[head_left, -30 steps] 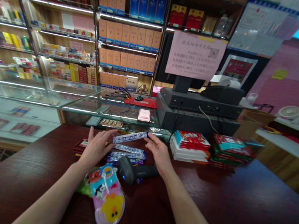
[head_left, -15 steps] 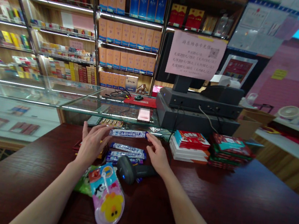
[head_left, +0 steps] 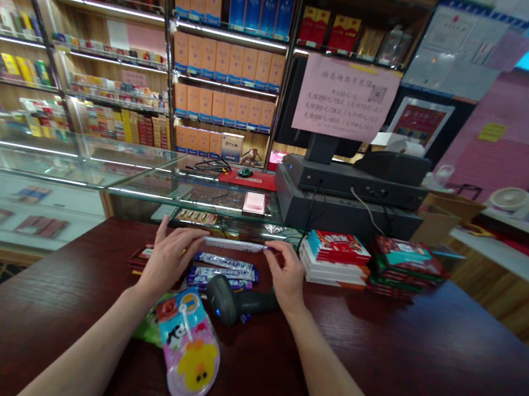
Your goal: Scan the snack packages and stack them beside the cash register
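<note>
My left hand [head_left: 172, 258] and my right hand [head_left: 286, 275] hold a long thin candy bar [head_left: 234, 244] between them, one at each end, just above the dark wooden counter [head_left: 418, 372]. The bar lies level and shows its pale side. Under it rest two similar purple-and-silver bars [head_left: 226, 263]. A grey barcode scanner [head_left: 232, 299] lies close to my right wrist. A pink toy pack with a yellow duck [head_left: 191, 348] sits by my left forearm.
Stacks of red and green boxed goods [head_left: 376, 260] stand to the right. Behind is a black cash register [head_left: 347, 191] with a pink paper notice [head_left: 345, 98]. A glass display case [head_left: 71, 166] runs to the left, with stocked shelves [head_left: 226, 63] beyond.
The bar has come down from a tilt to level and has rolled from its printed face to its pale side. Both hands lowered with it.
</note>
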Demonstrator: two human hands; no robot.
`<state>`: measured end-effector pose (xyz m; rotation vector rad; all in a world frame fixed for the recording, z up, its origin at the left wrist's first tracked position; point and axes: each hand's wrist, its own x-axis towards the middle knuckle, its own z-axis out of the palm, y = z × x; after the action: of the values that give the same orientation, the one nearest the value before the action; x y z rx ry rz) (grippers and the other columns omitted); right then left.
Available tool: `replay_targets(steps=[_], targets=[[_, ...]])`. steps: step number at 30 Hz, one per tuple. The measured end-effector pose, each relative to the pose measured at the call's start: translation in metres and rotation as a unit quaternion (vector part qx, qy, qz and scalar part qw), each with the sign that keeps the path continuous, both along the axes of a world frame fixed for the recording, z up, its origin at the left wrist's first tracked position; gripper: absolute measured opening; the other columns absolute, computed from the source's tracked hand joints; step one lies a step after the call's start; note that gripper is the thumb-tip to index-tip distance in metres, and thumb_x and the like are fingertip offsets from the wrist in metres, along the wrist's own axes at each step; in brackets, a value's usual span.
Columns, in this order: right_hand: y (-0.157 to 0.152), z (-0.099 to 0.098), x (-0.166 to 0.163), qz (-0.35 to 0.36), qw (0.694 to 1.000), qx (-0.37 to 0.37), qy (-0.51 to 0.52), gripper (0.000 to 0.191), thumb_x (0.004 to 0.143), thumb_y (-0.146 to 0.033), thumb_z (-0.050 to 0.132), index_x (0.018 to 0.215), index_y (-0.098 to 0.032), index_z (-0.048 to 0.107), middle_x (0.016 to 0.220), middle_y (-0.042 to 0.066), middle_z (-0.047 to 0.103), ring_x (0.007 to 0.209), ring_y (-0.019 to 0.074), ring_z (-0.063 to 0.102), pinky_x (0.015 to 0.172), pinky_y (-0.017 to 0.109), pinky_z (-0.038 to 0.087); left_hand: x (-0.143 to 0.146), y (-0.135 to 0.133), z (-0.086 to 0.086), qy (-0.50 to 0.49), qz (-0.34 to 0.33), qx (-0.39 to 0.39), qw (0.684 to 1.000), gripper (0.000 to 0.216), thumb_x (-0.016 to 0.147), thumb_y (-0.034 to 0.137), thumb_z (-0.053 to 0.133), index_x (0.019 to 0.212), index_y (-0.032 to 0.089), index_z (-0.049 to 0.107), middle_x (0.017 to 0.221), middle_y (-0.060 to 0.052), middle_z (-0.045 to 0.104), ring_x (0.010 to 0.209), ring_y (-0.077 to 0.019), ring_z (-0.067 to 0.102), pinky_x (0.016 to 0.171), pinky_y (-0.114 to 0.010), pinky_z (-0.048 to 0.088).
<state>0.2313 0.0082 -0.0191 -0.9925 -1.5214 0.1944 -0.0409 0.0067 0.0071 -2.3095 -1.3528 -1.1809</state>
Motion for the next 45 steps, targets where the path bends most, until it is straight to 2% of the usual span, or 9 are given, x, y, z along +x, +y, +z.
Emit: replay_targets(steps=[4,9,13,17,24,31,39,45], targets=[[0.001,0.000,-0.002,0.010,0.999,-0.037,0.016,0.017,0.091,-0.036,0.059,0.093,-0.022,0.069,0.098,0.006,0.068,0.088,0.0202,0.064,0.074,0.030,0.052,-0.001,0.004,-0.005,-0.019,0.002,-0.011,1.000,0.030,0.103,0.036,0.040,0.118,0.025,0.063,0.110,-0.001,0.076,0.097,-0.0164,0.069,0.125,-0.050,0.014],[0.007,-0.004,-0.004,0.053,0.985,-0.134,0.091,0.021,0.086,-0.041,0.062,0.090,-0.021,0.066,0.084,0.003,0.069,0.076,0.0191,0.064,0.072,0.030,0.051,-0.002,0.008,-0.008,-0.042,0.005,-0.046,0.998,0.033,0.102,0.038,0.041,0.128,0.025,0.057,0.100,-0.001,0.075,0.097,-0.0165,0.069,0.123,-0.049,0.019],[0.012,-0.008,-0.004,0.062,0.970,-0.176,0.159,0.023,0.080,-0.041,0.065,0.090,-0.020,0.066,0.078,0.002,0.068,0.071,0.0189,0.065,0.067,0.030,0.051,-0.001,0.009,-0.010,-0.025,0.007,-0.062,0.998,0.045,0.097,0.044,0.051,0.139,0.028,0.049,0.101,-0.001,0.073,0.101,-0.0187,0.068,0.123,-0.052,0.018],[0.011,-0.006,-0.006,0.071,0.959,-0.187,0.199,0.027,0.074,-0.041,0.069,0.090,-0.019,0.067,0.076,0.001,0.068,0.068,0.0180,0.065,0.062,0.028,0.050,-0.001,0.008,-0.010,0.025,0.000,-0.041,0.999,0.052,0.094,0.041,0.058,0.143,0.028,0.046,0.108,-0.003,0.072,0.106,-0.0212,0.065,0.122,-0.054,0.018],[0.005,0.000,-0.012,0.087,0.953,-0.203,0.206,0.026,0.072,-0.040,0.071,0.089,-0.019,0.069,0.073,0.000,0.069,0.065,0.0174,0.066,0.059,0.027,0.049,-0.002,0.004,-0.003,0.076,0.033,0.019,0.996,0.030,0.097,0.035,0.055,0.125,0.029,0.063,0.100,-0.003,0.073,0.099,-0.0211,0.066,0.121,-0.054,0.020],[0.005,0.001,-0.013,0.106,0.947,-0.217,0.211,0.036,0.072,-0.040,0.072,0.101,-0.019,0.068,0.075,0.000,0.069,0.068,0.0177,0.067,0.060,0.027,0.049,-0.003,0.007,-0.006,0.081,0.059,0.052,0.994,0.027,0.094,0.034,0.060,0.120,0.029,0.067,0.126,-0.006,0.068,0.117,-0.0262,0.060,0.121,-0.057,0.018],[0.005,0.000,-0.010,0.129,0.948,-0.222,0.186,0.039,0.074,-0.037,0.071,0.110,-0.020,0.067,0.079,0.000,0.069,0.074,0.0187,0.071,0.066,0.029,0.052,-0.008,0.007,-0.006,0.113,0.057,0.044,0.991,0.033,0.097,0.033,0.056,0.128,0.031,0.064,0.115,-0.004,0.071,0.111,-0.0245,0.059,0.121,-0.057,0.019],[0.014,-0.006,-0.004,0.139,0.947,-0.242,0.160,0.046,0.078,-0.034,0.066,0.122,-0.021,0.063,0.099,0.006,0.075,0.085,0.0210,0.073,0.072,0.032,0.055,-0.012,0.009,-0.009,0.109,0.075,0.051,0.990,0.031,0.095,0.031,0.059,0.125,0.030,0.066,0.113,-0.004,0.071,0.115,-0.0268,0.056,0.122,-0.059,0.014]])
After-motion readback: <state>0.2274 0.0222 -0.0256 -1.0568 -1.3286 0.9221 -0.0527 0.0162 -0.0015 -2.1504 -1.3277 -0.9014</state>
